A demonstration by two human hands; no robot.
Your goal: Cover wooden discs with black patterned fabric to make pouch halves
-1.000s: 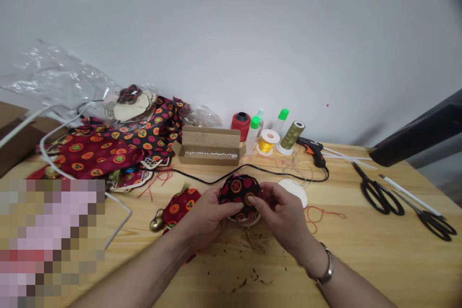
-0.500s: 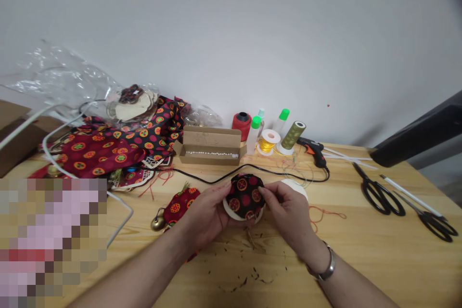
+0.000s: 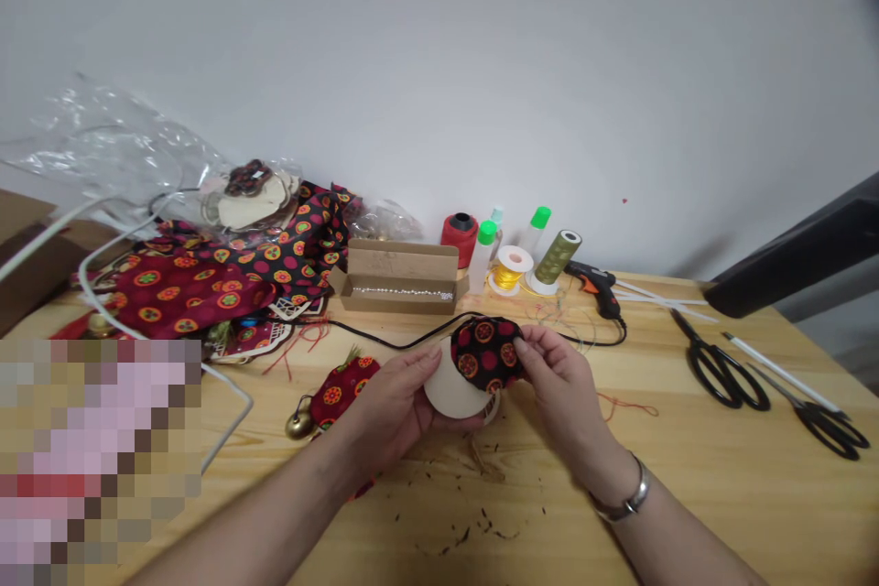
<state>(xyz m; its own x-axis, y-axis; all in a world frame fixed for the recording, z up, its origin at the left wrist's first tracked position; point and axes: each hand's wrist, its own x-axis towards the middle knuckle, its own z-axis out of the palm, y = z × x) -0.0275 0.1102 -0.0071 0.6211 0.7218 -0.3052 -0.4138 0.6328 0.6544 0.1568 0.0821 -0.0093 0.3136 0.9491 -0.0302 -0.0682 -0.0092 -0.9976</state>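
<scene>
My left hand [image 3: 398,398] grips a pale round wooden disc [image 3: 450,389] by its left edge, just above the table. My right hand [image 3: 559,380] pinches a round black fabric piece [image 3: 489,350] with red and orange dots and holds it at the disc's upper right, overlapping the rim. A small red patterned pouch [image 3: 340,392] with a brass bell [image 3: 298,426] lies beside my left wrist.
Patterned fabric pile [image 3: 206,279] and plastic bag at back left. An open cardboard box [image 3: 398,288], thread spools [image 3: 558,258], glue bottles and a glue gun [image 3: 596,286] with a black cord stand behind. Two black scissors [image 3: 721,371] lie right. Thread scraps lie on the wooden table [image 3: 687,494].
The black dotted fabric has been lifted off the disc and shifted up and right by my right hand, baring the pale disc face in my left hand.
</scene>
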